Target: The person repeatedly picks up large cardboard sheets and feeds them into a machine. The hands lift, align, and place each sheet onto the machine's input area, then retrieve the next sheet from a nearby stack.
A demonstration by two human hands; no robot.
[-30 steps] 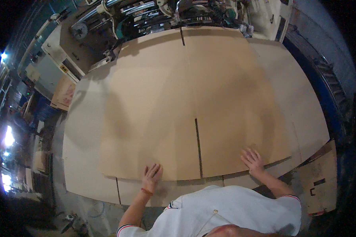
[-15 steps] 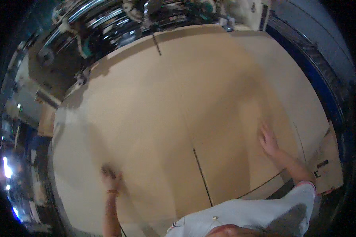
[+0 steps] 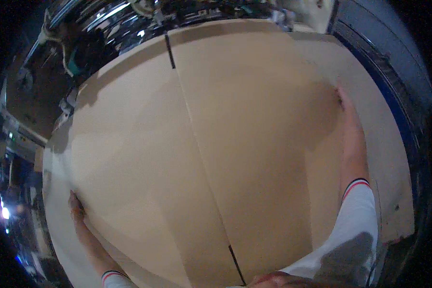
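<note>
Head view: cardboard sheet (image 3: 235,144) between fingers (image 3: 340,96) at its edges

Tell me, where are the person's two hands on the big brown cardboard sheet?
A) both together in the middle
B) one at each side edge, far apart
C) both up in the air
B: the left hand grips the left edge of the cardboard sheet and the right hand holds the right edge.

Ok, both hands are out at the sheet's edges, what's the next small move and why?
Probably lift it slightly and evenly. The left hand grips the near-left edge of the cardboard sheet and the right hand its far-right edge, so it is held wide, above the stack beneath.
</note>
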